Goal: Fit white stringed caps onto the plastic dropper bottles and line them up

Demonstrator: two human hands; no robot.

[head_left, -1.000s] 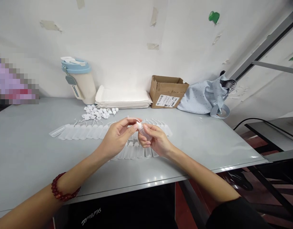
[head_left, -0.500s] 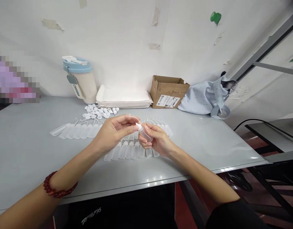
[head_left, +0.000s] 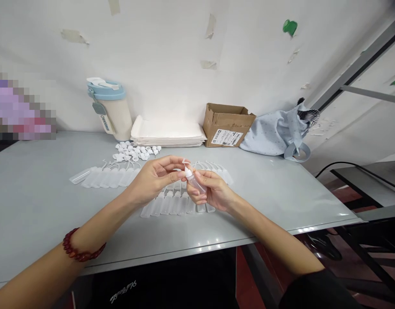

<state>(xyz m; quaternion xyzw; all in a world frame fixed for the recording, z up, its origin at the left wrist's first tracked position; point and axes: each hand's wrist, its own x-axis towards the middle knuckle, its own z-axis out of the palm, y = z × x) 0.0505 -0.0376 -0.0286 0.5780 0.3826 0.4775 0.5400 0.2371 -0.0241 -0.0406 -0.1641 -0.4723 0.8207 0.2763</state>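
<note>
Above the middle of the table, my right hand [head_left: 213, 189] is wrapped round a small translucent squeeze bottle [head_left: 197, 185], tilted with its top to the upper left. On its neck sits a white pointed cap [head_left: 188, 172] with a thin strap curling up from it. The thumb and fingers of my left hand [head_left: 157, 176] close in a pinch on this cap. Beneath my hands lies a row of similar bottles [head_left: 168, 204] side by side. Two more rows lie behind, a left bottle row [head_left: 110, 177] and a right one partly hidden by my right hand.
Loose white caps [head_left: 136, 151] are heaped at the back left. Along the wall stand a cream tumbler [head_left: 115, 111] with a blue lid, a stack of white envelopes or sheets [head_left: 168, 133], an open cardboard box [head_left: 227, 124] and a light blue cloth bag [head_left: 271, 131].
The cap's strap, bent over beside my left fingers before, now sticks up above the cap. My left fingers have shifted slightly; the right hand keeps its hold on the bottle.
</note>
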